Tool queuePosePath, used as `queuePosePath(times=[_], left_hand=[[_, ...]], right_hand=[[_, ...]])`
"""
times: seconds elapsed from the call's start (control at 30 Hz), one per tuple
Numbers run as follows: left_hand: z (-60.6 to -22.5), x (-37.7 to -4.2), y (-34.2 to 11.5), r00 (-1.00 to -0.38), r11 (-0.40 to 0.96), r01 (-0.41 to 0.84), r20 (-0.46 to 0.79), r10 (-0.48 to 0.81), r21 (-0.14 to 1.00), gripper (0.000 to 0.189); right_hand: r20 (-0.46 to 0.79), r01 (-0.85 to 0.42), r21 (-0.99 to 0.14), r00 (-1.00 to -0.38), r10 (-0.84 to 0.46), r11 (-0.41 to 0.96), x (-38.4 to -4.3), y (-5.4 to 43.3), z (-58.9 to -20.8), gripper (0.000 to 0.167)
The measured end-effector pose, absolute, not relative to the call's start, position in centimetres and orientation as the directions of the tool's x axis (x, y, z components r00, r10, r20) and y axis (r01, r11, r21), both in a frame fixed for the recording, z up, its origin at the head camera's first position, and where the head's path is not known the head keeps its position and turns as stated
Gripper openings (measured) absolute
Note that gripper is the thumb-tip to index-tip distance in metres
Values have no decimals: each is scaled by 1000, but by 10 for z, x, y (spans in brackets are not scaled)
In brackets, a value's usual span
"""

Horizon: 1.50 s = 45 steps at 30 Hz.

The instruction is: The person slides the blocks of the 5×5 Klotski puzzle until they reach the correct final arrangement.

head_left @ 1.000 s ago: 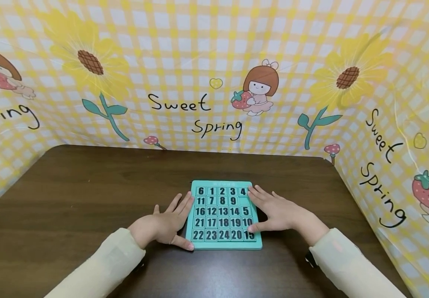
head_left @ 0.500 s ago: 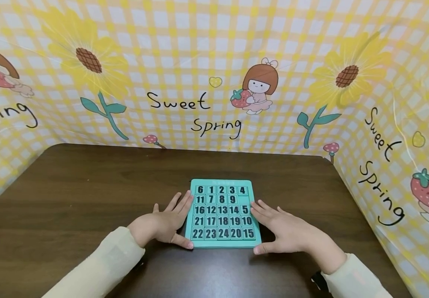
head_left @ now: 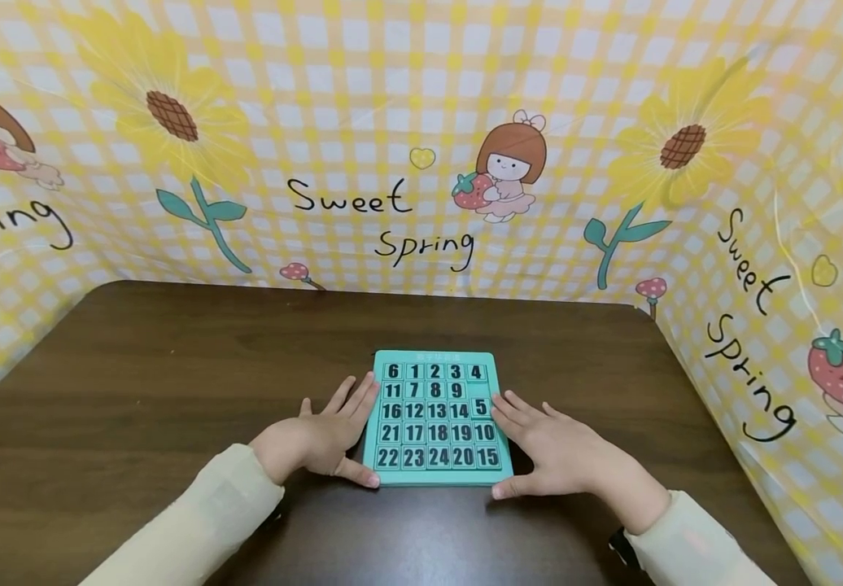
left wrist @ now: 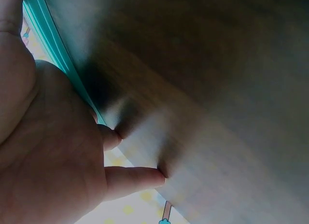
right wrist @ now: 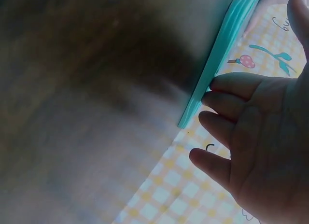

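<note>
A turquoise number slide puzzle (head_left: 436, 480) lies flat on the dark wooden table, its black-numbered tiles set in rows. Below the 4 tile is a gap (head_left: 477, 391), and the 5 tile (head_left: 480, 408) sits slightly higher than the 14 beside it. My left hand (head_left: 322, 443) rests along the puzzle's left edge with fingers spread, the thumb at the lower left corner. On the right side, the extended fingertips of my right hand (head_left: 556, 448) touch the edge beside the 5 tile. Its thumb lies by the lower right corner. Both wrist views show the puzzle's turquoise side (left wrist: 63, 60) near straight fingers.
The brown table (head_left: 246, 342) runs back to a yellow checked cloth (head_left: 348, 98) printed with flowers and "Sweet Spring". That cloth stands behind the table and along its left and right sides.
My right hand has moved down from the 4 tile and the thumb has come off the lower tiles to the corner. The 5 tile has slid slightly up. My left hand stays put.
</note>
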<state>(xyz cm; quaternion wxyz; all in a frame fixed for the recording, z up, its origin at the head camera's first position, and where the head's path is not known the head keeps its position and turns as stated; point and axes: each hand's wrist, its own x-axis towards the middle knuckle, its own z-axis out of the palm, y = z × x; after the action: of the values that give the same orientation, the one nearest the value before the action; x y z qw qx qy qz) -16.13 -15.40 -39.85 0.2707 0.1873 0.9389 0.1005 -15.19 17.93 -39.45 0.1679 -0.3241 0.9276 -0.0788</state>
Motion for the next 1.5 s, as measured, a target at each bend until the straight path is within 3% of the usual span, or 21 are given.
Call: queuePosePath(times=[0.73, 1.2, 1.5], left_hand=[[-400, -161, -153, -782, 910, 298, -474, 406, 287, 132], [-399, -160, -154, -786, 909, 301, -466, 408, 288, 132], [-399, -160, -155, -785, 910, 298, -469, 405, 287, 132]], right_hand=[[-279, -551, -279, -737, -615, 787, -174, 179, -400, 106], [-235, -590, -320, -709, -665, 741, -129, 191, -394, 104], [-236, -606, -310, -697, -677, 732, -125, 189, -394, 102]])
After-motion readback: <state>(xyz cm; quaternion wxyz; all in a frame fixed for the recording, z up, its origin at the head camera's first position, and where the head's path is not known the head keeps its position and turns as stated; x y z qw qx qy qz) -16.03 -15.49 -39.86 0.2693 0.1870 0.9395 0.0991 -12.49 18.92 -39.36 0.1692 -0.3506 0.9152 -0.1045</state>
